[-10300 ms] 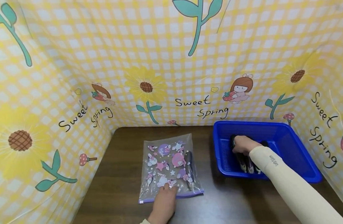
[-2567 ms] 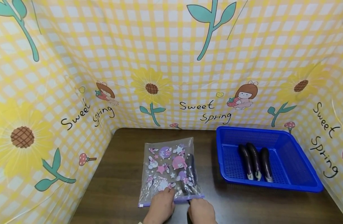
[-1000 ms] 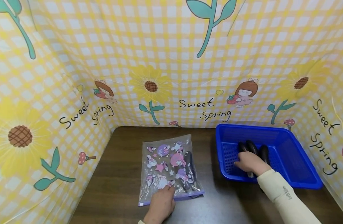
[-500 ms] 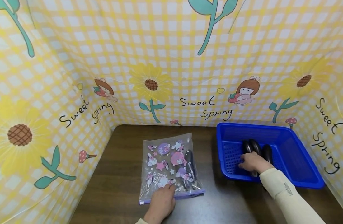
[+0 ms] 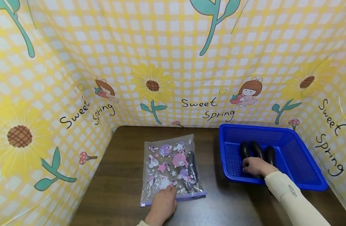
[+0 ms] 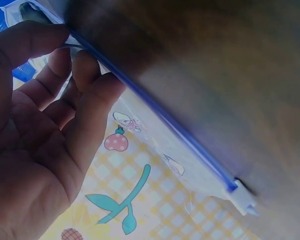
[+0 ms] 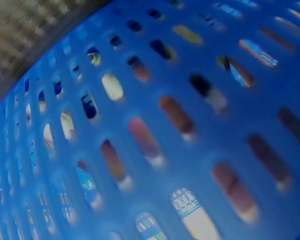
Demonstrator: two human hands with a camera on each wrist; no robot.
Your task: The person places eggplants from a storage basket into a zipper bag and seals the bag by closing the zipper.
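A clear zipper bag [image 5: 159, 175] with pink and purple cartoon prints lies flat on the table, its purple zip edge and white slider [image 6: 243, 197] toward me. Dark eggplant shapes show through its right side. My left hand [image 5: 163, 205] pinches the bag's near edge between thumb and fingers. Three dark eggplants lie side by side in the blue basket [image 5: 225, 174]. My right hand [image 5: 257, 166] reaches in and grips the lower part of the leftmost eggplant [image 5: 244, 150], hiding its stem end. The middle eggplant [image 5: 256, 148] and right eggplant [image 5: 270, 153] are partly covered by the hand and wrist.
The brown table [image 5: 127, 157] is enclosed by yellow checked sheeting [image 5: 173, 72] at the back and sides. In the right wrist view the slotted basket wall [image 7: 155, 125] stands between camera and fingers.
Earlier the right hand was at the bag's mouth; it has since moved into the basket. The leftmost eggplant has just shifted slightly left, away from the middle one. The left hand stays on the bag.
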